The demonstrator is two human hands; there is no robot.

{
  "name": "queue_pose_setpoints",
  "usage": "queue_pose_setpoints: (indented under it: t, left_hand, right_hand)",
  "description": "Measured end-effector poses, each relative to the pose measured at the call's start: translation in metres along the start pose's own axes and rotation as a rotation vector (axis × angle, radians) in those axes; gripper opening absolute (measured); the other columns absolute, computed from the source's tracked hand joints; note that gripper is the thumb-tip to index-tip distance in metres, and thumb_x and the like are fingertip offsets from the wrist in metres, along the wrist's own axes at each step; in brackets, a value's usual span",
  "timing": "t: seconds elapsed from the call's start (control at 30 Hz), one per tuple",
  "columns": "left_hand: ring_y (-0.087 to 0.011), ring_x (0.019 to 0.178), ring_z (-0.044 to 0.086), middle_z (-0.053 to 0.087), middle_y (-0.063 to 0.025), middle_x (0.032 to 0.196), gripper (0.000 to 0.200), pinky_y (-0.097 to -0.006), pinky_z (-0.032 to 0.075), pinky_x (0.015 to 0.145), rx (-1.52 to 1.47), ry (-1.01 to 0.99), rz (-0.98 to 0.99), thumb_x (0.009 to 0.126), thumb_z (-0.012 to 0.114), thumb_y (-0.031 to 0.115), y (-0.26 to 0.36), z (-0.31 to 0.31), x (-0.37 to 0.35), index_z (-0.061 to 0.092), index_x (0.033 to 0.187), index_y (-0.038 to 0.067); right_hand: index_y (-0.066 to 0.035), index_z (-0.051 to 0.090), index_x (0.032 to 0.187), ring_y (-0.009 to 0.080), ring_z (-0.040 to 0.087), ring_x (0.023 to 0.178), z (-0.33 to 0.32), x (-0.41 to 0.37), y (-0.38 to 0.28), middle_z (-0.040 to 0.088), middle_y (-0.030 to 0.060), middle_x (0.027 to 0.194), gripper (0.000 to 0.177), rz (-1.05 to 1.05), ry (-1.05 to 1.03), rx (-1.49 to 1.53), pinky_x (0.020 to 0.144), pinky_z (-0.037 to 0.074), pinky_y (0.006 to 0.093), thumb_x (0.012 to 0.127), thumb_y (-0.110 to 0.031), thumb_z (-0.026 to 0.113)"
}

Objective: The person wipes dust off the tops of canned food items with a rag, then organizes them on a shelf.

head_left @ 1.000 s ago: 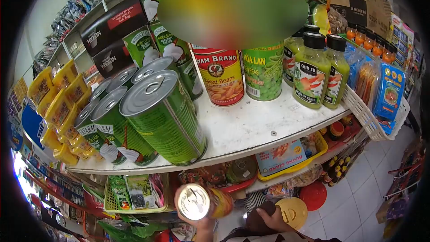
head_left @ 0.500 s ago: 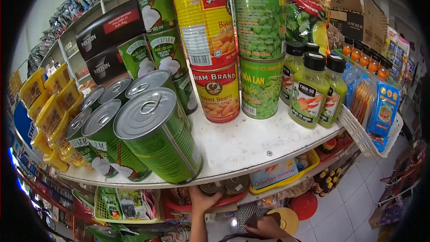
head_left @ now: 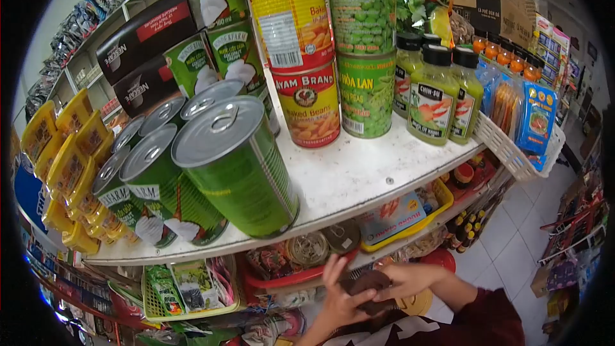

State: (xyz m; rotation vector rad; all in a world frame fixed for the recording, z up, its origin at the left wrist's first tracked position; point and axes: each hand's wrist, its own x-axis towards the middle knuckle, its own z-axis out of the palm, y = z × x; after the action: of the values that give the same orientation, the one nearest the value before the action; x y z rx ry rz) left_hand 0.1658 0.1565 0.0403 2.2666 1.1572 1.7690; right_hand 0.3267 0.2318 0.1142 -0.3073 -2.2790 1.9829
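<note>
Low in the head view, my left hand (head_left: 334, 298) and my right hand (head_left: 402, 278) meet around a small dark brown object (head_left: 366, 287). The right hand's fingers lie over its top and the left hand cups it from the left side. Just above the hands, round tins (head_left: 309, 248) lie in a red tray (head_left: 282, 279) on the lower shelf. A yellow lid (head_left: 416, 303) shows under the hands.
A white shelf (head_left: 359, 182) right in front carries green coconut-cream cans (head_left: 234, 163), baked-bean cans (head_left: 311, 106), pea cans (head_left: 365, 93) and green sauce bottles (head_left: 430, 102). A white basket (head_left: 512, 154) of packets hangs at the right. White tiled floor lies at the lower right.
A second ago my left hand held a can; it then reached into the lower shelf's red tray and has come back without it, joining the right hand on the dark object.
</note>
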Motion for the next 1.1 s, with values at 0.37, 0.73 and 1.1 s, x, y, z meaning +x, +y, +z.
queue_pose_setpoints:
  t: [0.37, 0.73, 1.1]
  left_hand:
    - [-0.0302, 0.081, 0.060, 0.059, -0.0197, 0.090, 0.037, -0.0316, 0.045, 0.077, 0.081, 0.346, -0.518, 0.053, 0.048, 0.002, 0.013, -0.055, -0.034, 0.057, 0.089, -0.002]
    - [-0.0248, 0.096, 0.050, 0.041, -0.0178, 0.119, 0.078, -0.0353, 0.038, 0.087, 0.030, 0.281, -0.642, 0.060, 0.068, 0.010, 0.039, -0.064, -0.027, 0.028, 0.125, 0.000]
    - [-0.0296, 0.116, 0.040, 0.044, -0.0210, 0.123, 0.093, -0.0402, 0.025, 0.099, -0.669, -0.207, -0.487, 0.071, 0.040, 0.072, 0.016, -0.022, -0.005, 0.038, 0.127, -0.002]
  right_hand:
    - [-0.003, 0.044, 0.115, 0.0181, 0.054, 0.096, -0.091, 0.019, -0.218, 0.056, 0.0131, 0.105, 0.045, -0.884, 1.332, -1.148, 0.083, 0.043, 0.0305, 0.076, -0.016, 0.063]
    - [-0.008, 0.051, 0.100, 0.0237, 0.054, 0.093, -0.125, 0.066, -0.233, 0.057, 0.0110, 0.101, 0.040, -1.007, 1.634, -1.040, 0.076, 0.047, 0.0356, 0.066, -0.009, 0.071]
    - [0.004, 0.035, 0.120, 0.0295, 0.048, 0.106, 0.016, -0.076, -0.021, 0.046, 0.0179, 0.119, 0.060, -1.203, 1.315, -0.484, 0.093, 0.034, 0.0386, 0.072, -0.023, 0.060]
